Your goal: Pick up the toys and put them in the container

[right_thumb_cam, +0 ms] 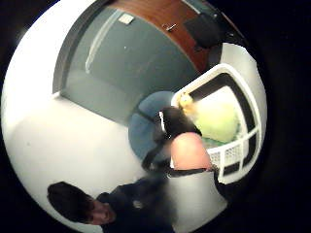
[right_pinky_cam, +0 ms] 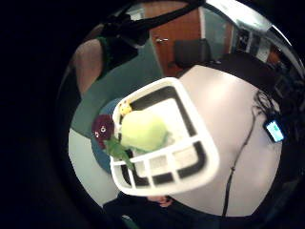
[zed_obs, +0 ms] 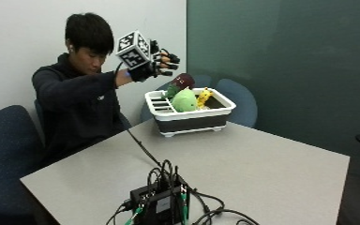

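Toys fill my white container (zed_obs: pixel 189 116) at the table's far edge: a green plush (zed_obs: pixel 184 101) in the middle, a dark red plush (zed_obs: pixel 182 80) leaning over the rim beside it, and a small yellow one (zed_obs: pixel 203 97) against the other side. My gloved right hand (zed_obs: pixel 157 64) hangs in the air above the dark red plush, fingers spread and holding nothing. Nearer on the grey table (zed_obs: pixel 261 168) sits a black box (zed_obs: pixel 158 201) with tangled cables, well apart from the container.
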`<state>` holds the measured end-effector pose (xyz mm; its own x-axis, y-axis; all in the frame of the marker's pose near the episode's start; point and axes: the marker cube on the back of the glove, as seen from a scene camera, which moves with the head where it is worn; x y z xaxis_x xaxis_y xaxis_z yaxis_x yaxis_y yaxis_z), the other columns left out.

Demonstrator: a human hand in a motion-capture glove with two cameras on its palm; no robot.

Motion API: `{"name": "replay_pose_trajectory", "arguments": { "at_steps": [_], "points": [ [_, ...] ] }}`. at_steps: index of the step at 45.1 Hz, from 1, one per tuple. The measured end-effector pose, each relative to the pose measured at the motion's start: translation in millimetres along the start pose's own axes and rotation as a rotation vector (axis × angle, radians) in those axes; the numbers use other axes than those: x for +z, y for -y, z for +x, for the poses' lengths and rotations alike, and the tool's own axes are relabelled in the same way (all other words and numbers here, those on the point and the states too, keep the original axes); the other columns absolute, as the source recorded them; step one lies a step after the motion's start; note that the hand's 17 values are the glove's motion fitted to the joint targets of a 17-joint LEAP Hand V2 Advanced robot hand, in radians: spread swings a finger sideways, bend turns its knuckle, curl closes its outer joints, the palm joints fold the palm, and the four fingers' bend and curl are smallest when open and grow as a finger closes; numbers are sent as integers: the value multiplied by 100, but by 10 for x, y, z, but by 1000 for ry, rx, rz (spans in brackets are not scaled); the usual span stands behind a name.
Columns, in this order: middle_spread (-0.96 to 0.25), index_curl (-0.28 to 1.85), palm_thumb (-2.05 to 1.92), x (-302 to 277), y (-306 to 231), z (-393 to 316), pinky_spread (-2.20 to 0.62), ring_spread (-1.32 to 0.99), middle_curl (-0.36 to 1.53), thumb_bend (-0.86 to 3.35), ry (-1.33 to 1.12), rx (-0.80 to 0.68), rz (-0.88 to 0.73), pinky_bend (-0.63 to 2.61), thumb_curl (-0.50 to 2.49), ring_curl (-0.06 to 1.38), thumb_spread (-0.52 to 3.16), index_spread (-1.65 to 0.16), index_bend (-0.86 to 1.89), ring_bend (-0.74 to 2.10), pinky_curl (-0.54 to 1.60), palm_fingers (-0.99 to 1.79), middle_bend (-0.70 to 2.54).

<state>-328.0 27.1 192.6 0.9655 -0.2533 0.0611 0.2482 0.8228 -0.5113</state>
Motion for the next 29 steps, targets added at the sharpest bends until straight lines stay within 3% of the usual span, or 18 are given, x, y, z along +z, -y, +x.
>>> {"name": "replay_pose_trajectory", "arguments": {
  "at_steps": [17,23,29],
  "points": [
    [4,44,19,-911,-1325,1732,0,-3,44,0,-154,182,183,80,44,27,137,-12,41,62,33,7,28],
    [3,47,20,-1126,-1616,2275,1,-3,45,0,-59,331,265,76,42,26,140,-12,43,60,32,8,29],
    [2,48,22,-1363,-1620,2709,1,-3,46,0,42,434,461,72,41,25,144,-13,45,57,31,12,32]
  ]
}}
